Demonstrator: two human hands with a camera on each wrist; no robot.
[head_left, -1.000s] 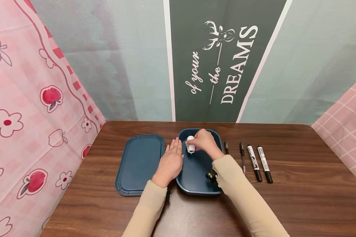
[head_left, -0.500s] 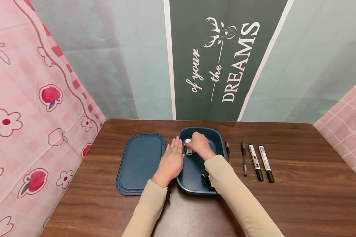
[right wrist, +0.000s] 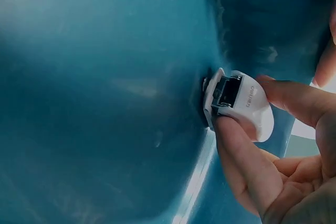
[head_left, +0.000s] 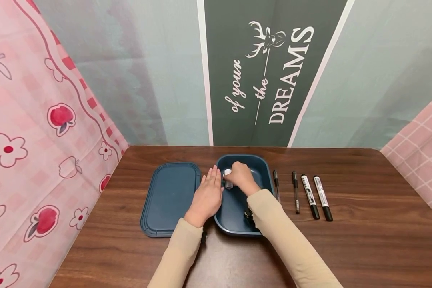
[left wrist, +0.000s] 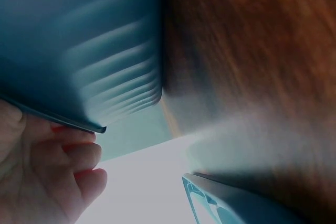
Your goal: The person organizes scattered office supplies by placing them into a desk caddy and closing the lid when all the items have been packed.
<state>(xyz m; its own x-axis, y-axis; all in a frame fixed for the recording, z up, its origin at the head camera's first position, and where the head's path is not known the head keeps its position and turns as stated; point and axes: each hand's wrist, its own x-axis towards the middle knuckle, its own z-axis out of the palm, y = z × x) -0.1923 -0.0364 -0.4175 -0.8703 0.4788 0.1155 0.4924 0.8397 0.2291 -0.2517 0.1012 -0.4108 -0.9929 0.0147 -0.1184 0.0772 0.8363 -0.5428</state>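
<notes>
White plastic is showing in the right hand (head_left: 240,176): its grip is pinching the stapler (right wrist: 252,103) between thumb and fingers, inside the box (head_left: 234,212), beside the left wall towards the far end. Whether it is touching the box's floor is hard to tell. Relaxed and fairly straight, the left hand's (head_left: 206,198) fingers are lying along the left rim, probably steadying it. Working well likely means keeping the pinch light and loosening it only once the stapler is sitting firmly.
</notes>
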